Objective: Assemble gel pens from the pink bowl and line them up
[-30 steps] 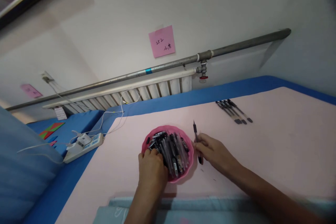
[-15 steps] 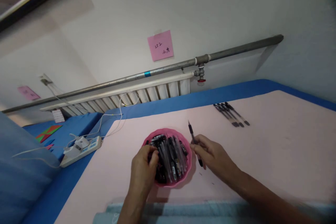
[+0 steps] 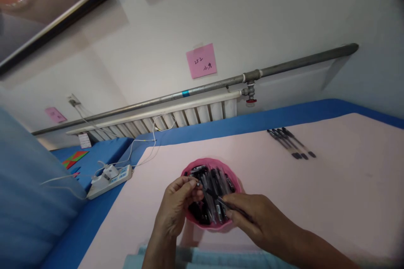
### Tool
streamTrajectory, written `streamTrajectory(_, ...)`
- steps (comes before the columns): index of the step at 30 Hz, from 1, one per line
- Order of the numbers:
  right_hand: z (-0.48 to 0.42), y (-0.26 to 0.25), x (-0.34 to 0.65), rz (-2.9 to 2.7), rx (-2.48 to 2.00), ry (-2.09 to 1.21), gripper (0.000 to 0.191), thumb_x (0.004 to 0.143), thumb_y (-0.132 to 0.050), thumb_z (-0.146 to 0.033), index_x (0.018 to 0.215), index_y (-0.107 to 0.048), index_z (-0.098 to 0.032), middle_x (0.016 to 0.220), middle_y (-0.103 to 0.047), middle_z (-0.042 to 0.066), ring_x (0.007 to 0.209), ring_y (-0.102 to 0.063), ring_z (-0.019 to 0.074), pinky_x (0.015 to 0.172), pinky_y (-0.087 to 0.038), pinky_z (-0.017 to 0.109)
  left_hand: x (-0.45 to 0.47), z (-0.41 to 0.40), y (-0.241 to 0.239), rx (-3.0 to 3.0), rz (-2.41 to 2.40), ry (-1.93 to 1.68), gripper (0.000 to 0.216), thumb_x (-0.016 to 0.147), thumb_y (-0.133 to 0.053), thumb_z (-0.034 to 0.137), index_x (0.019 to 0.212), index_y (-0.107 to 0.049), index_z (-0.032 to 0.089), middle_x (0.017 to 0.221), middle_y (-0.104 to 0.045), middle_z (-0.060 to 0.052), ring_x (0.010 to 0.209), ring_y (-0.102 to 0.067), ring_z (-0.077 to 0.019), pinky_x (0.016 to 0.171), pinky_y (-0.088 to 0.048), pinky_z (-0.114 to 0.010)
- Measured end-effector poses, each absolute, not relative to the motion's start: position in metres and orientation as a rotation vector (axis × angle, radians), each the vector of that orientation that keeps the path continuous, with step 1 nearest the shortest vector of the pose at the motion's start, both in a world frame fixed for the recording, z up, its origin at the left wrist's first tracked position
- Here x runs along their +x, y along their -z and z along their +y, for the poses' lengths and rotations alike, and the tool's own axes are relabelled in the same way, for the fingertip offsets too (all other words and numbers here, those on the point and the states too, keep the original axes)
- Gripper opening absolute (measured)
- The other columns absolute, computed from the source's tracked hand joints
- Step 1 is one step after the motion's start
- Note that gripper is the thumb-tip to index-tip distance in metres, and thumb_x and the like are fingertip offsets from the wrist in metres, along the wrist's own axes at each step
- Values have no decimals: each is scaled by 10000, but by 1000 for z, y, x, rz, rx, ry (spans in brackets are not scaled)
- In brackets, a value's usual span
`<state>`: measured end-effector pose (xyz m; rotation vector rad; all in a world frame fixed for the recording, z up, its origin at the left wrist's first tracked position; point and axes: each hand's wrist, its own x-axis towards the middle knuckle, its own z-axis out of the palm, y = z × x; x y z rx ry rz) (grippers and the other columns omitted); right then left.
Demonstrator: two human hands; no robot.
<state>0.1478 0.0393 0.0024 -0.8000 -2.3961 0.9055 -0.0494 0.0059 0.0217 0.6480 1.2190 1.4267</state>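
Note:
A pink bowl (image 3: 192,169) full of black pens and pen parts sits on the pink table cover. My left hand (image 3: 178,204) hovers over the bowl's near left side, fingers pinched on a small pen part, likely a cap (image 3: 197,184). My right hand (image 3: 257,218) is over the bowl's near right side, closed on a black pen (image 3: 221,201) whose tip points left toward the cap. Cap and pen tip are nearly touching.
Several finished black pens (image 3: 290,143) lie in a row at the far right of the pink cover (image 3: 331,185). A white power strip (image 3: 110,175) with cables rests on the blue surface at left. A radiator (image 3: 176,117) and pipe run along the wall behind.
My right hand brought the pen from beside the bowl to over it, tip now pointing left. My left hand lifted out of the bowl with a small part. The camera tilted slightly.

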Motion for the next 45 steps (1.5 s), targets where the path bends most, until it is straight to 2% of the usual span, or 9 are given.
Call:
streamTrajectory(11,39,-3,147,-2423,-847,-906,172,853,-403,-213,700,-480,-203,658,-530,-25,575,-444,105,536,-317,211,-48,3,-19,775,1312,-1348,177,637,-718,265,718,-653,122,621,-611,-11,555,-559,-95,607,-440,-235)
streamTrajectory(16,37,0,146,-2418,-881,-929,167,863,-402,-228,716,-481,-210,669,-548,-27,585,-463,109,536,-314,211,-44,3,-17,833,1264,-1330,143,650,-702,244,711,-657,123,519,-533,30,517,-484,-64,560,-389,-195)
streamTrajectory(22,31,5,141,-2389,-948,-935,166,876,-386,-253,761,-501,-218,699,-577,-17,611,-499,126,542,-325,216,-38,8,-14,641,1278,-1422,275,578,-759,253,799,-640,141,659,-621,7,541,-566,-90,584,-457,-233)
streamTrajectory(27,27,6,141,-2349,-941,-850,164,882,-383,-261,832,-538,-236,756,-609,-4,642,-527,137,577,-348,225,-30,8,-15,552,1211,-1472,253,548,-785,276,652,-607,129,562,-581,26,508,-554,-74,558,-461,-204)
streamTrajectory(30,26,7,141,-2308,-939,-853,176,878,-389,-268,838,-557,-236,760,-618,3,638,-531,137,578,-354,226,-26,8,-14,509,1210,-1484,262,533,-795,271,649,-611,126,553,-574,31,504,-546,-66,550,-461,-194)
streamTrajectory(36,26,6,139,-2133,-1008,-1119,185,842,-451,-327,779,-593,-227,646,-585,-17,574,-496,125,528,-350,214,-22,9,-15,516,1212,-1503,288,524,-799,298,675,-630,121,550,-572,27,485,-540,-69,510,-446,-188)
streamTrajectory(41,28,-6,138,-2005,-925,-1386,229,837,-457,-343,749,-610,-198,626,-563,-20,568,-477,114,520,-350,209,-22,7,-19,521,1120,-1522,265,540,-795,264,696,-648,108,665,-612,-4,549,-554,-70,560,-478,-198)
streamTrajectory(45,27,-10,137,-1962,-925,-1440,270,843,-449,-376,730,-611,-193,593,-543,-24,552,-468,112,513,-354,209,-21,6,-18,519,1058,-1511,289,618,-749,313,817,-658,124,761,-645,-36,611,-580,-99,599,-503,-241)
